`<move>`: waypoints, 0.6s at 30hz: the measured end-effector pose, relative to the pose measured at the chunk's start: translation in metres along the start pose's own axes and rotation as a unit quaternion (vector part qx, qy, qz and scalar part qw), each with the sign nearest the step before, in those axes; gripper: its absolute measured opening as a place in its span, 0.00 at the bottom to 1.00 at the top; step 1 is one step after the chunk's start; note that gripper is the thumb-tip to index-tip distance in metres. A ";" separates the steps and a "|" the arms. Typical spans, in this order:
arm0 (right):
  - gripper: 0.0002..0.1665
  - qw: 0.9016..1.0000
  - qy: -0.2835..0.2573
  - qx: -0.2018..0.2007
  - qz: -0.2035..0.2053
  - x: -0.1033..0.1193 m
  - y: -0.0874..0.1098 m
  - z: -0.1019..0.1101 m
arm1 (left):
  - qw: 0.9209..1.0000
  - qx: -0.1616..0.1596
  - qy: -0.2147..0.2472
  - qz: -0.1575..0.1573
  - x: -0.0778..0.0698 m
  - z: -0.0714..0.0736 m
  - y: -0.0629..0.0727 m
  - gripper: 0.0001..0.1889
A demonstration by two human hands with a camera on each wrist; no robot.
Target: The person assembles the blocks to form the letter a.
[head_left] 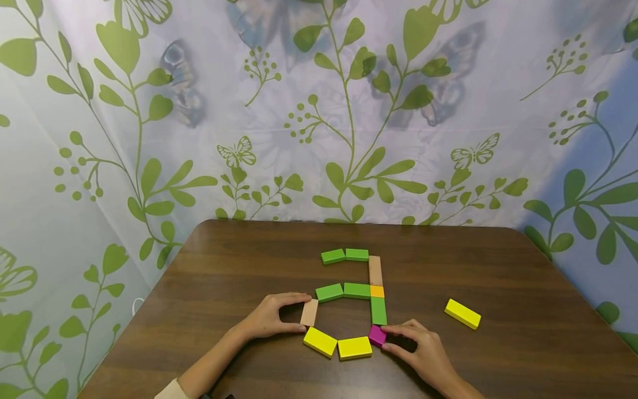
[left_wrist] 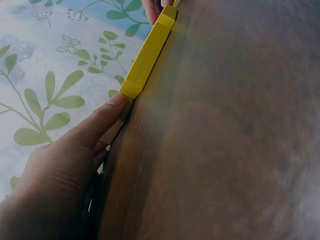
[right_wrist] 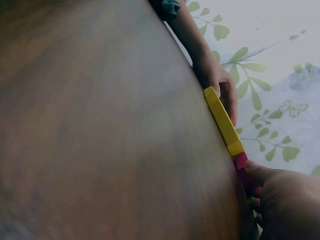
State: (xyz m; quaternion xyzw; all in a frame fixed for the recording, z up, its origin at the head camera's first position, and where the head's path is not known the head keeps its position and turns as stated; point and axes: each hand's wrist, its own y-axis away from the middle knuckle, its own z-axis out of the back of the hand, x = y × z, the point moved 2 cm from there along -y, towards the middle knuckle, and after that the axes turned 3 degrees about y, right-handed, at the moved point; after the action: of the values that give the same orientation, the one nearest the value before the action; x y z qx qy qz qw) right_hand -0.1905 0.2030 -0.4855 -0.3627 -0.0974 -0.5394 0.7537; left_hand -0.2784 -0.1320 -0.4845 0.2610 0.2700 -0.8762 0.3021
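At the left of a figure laid out in blocks, my left hand (head_left: 266,316) spans a plain wooden block (head_left: 309,313) between thumb and fingers, at its near and far ends. My right hand (head_left: 421,350) pinches a magenta block (head_left: 377,336) at the lower right. Between them lie two yellow blocks (head_left: 355,348) along the bottom. Green blocks (head_left: 356,291) form the middle row, meeting a small orange block (head_left: 377,291) with another green block (head_left: 378,311) below it. In the right wrist view, the thumb presses the magenta block (right_wrist: 241,161) beside a yellow one.
A loose yellow block (head_left: 462,314) lies to the right on the brown wooden table (head_left: 239,255). Two green blocks (head_left: 345,255) and an upright-running wooden block (head_left: 375,270) make the figure's top. A leaf-patterned cloth (head_left: 319,111) hangs behind the table.
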 end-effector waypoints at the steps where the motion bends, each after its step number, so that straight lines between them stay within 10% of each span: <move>1: 0.17 1.000 0.000 -0.001 0.002 0.000 0.000 0.000 | 1.000 0.000 0.000 0.000 0.000 0.000 0.000 0.33; 18: 0.17 0.992 -0.037 -0.054 0.106 0.009 -0.002 0.003 | 1.000 -0.001 0.002 -0.004 0.001 0.000 0.000 0.33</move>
State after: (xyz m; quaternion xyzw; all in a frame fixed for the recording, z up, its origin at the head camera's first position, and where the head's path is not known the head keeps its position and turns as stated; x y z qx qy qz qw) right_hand -0.1880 0.1976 -0.4776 -0.4309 -0.0572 -0.4468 0.7819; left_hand -0.2792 -0.1325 -0.4852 0.2615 0.2724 -0.8766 0.2984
